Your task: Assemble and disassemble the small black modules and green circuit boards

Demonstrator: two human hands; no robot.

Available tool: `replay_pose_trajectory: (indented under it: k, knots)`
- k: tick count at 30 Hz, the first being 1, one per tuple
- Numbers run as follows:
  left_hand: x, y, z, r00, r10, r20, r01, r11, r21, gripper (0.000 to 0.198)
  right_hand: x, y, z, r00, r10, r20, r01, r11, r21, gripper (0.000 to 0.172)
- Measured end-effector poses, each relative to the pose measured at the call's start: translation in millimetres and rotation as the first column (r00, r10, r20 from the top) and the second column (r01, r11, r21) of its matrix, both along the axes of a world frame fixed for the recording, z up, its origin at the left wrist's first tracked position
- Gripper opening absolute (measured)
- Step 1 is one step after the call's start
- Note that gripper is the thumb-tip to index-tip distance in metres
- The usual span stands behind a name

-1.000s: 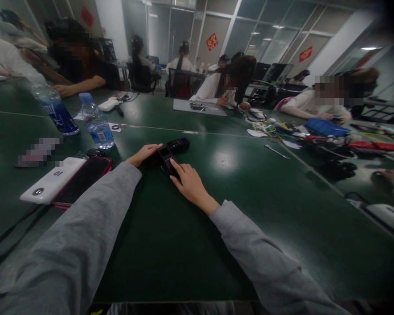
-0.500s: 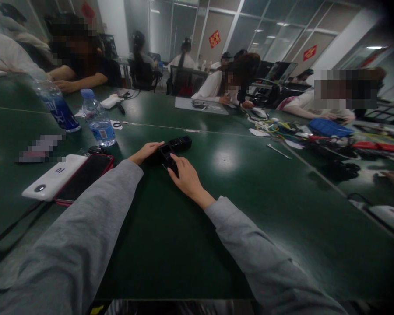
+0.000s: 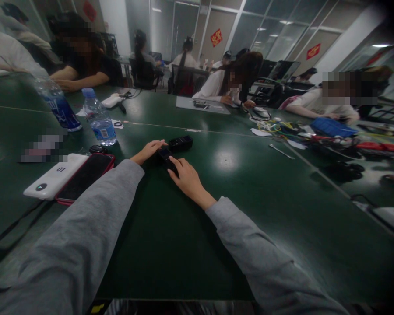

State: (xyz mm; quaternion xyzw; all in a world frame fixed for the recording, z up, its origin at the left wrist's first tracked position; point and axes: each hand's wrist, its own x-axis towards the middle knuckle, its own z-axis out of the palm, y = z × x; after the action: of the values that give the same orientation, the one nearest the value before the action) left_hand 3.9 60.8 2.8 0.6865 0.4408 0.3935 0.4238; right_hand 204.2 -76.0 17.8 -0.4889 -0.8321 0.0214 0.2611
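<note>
A small black handheld device with a little screen (image 3: 165,152) is held between my two hands, low over the green table. My left hand (image 3: 148,152) grips its far left end, fingers reaching over the top edge; the thumb is hidden. From the near right side, my right hand (image 3: 188,178) holds the same device, with the thumb low along its side and the fingers over its face. Just beyond it lies a second black box-shaped device (image 3: 181,142), close to my left fingertips. Dim light hides the buttons and any markings.
To the left lie a white power bank (image 3: 57,175), a red-edged phone (image 3: 87,177) and a water bottle (image 3: 100,120), with a blue-labelled bottle (image 3: 61,107) behind. A wrench (image 3: 281,151) and tangled cables (image 3: 276,127) lie to the right. Several people sit across the table.
The handheld device has tilted slightly, and its screen catches less light. My left fingertips have shifted a little to the right. The whole view has moved slightly.
</note>
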Motion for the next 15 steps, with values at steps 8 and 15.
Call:
replay_pose_trajectory:
  k: [8,15]
  knots:
    - [1.0,-7.2,7.6,0.996,-0.089,0.025,0.089,0.996,-0.017,0.056,0.5,2.3,-3.4,1.000,-0.004,0.010,0.004,1.000,-0.013,0.049]
    - [1.4,-8.6,9.5,0.997,-0.076,0.026,0.077,0.996,-0.036,0.052,1.4,0.2,-1.6,1.000,0.017,0.000,-0.017,1.000,-0.022,0.053]
